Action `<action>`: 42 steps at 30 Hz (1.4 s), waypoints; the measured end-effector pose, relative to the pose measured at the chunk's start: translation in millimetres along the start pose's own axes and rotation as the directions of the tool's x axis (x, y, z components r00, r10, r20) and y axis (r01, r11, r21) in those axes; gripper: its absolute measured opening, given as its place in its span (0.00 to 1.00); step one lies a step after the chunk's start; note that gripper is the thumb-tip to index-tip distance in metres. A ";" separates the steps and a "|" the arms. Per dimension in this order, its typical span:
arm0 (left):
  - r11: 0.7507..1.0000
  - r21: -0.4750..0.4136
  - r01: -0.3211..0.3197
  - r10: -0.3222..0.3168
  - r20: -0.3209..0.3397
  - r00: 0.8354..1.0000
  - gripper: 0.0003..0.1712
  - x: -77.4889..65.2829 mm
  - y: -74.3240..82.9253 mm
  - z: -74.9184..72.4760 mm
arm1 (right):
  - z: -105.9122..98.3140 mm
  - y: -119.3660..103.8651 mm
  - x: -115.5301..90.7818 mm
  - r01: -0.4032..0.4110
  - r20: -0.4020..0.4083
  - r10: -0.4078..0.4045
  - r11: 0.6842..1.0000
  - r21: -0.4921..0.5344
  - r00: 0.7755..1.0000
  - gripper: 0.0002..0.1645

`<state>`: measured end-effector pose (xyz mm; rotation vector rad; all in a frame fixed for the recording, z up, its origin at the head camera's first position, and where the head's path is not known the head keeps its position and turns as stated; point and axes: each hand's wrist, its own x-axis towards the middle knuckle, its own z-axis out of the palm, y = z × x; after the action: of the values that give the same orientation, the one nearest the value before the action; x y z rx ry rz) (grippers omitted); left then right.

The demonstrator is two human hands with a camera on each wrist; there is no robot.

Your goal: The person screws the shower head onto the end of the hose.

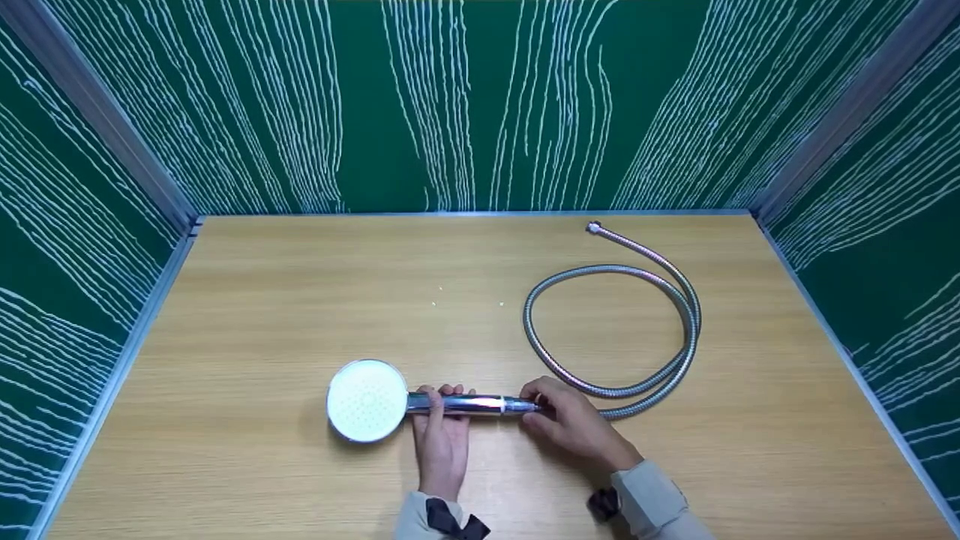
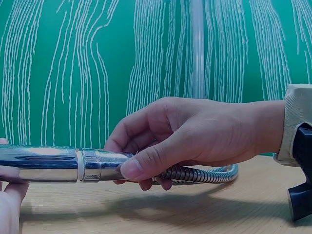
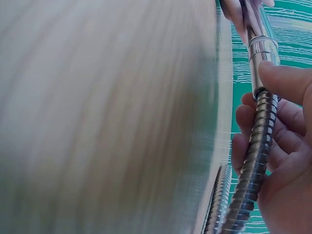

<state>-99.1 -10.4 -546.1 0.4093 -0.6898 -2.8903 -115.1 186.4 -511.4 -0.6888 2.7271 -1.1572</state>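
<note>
A chrome shower head with a round white face lies to the left in the head view, its handle pointing right. My left hand holds that handle from below, thumb over the top. At the handle's end, my right hand pinches the metal connector of the flexible shower hose. The connector sits against the handle end, in line with it. In the right wrist view the ribbed hose runs from the connector past my palm. How far the connector is threaded on cannot be seen.
The hose loops across the wooden table at the back right, its free end nut near the rear edge. A few tiny pale specks lie mid-table. Green walls with white streaks enclose three sides.
</note>
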 end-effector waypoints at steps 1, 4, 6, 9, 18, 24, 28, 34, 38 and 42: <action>1.000 0.001 0.001 -0.001 -0.001 1.000 0.03 0.1 -0.1 0.1 | -0.1 -0.4 0.1 -0.009 0.005 0.009 1.000 0.000 1.000 0.15; 1.000 0.006 0.000 0.000 0.001 1.000 0.03 0.5 -0.3 0.5 | -0.5 -1.6 0.4 -0.033 0.015 0.033 0.999 -0.005 0.999 0.19; 1.000 0.010 -0.001 0.000 0.006 1.000 0.03 0.9 -0.5 0.6 | -0.3 -1.6 0.4 -0.031 0.007 0.031 0.999 -0.008 0.999 0.20; 1.000 0.012 -0.002 0.002 0.010 1.000 0.03 1.4 -0.6 0.5 | 0.5 -0.8 0.5 -0.005 -0.017 0.005 1.000 -0.015 1.000 0.19; 1.000 0.015 -0.006 0.006 0.022 1.000 0.03 1.7 -0.4 0.3 | -0.2 0.8 0.9 0.043 -0.025 -0.043 0.999 0.008 0.999 0.14; 1.000 0.010 -0.003 0.003 0.018 1.000 0.03 1.4 0.0 0.6 | -0.4 1.3 1.2 0.040 -0.011 -0.040 0.999 0.008 0.999 0.12; 1.000 0.018 0.002 -0.002 -0.003 1.000 0.03 1.3 0.2 0.5 | 0.3 1.8 1.3 0.040 -0.005 -0.040 0.999 0.009 0.999 0.11; 1.000 0.023 0.004 -0.004 -0.006 1.000 0.03 1.0 0.4 0.4 | 0.1 -0.3 0.9 0.013 0.014 -0.013 1.000 0.011 1.000 0.14; 1.000 0.018 0.000 0.000 -0.001 1.000 0.03 0.7 0.5 0.6 | -0.6 -1.0 0.5 -0.011 0.025 0.010 1.000 0.002 1.000 0.19; 1.000 0.012 -0.002 0.002 0.002 1.000 0.03 0.2 0.4 0.6 | 0.0 -0.4 0.2 -0.008 0.011 0.008 1.000 0.005 1.000 0.19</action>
<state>-99.5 -10.5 -545.5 0.4063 -0.7072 -2.8863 -115.1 186.1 -511.1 -0.6816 2.7137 -1.1551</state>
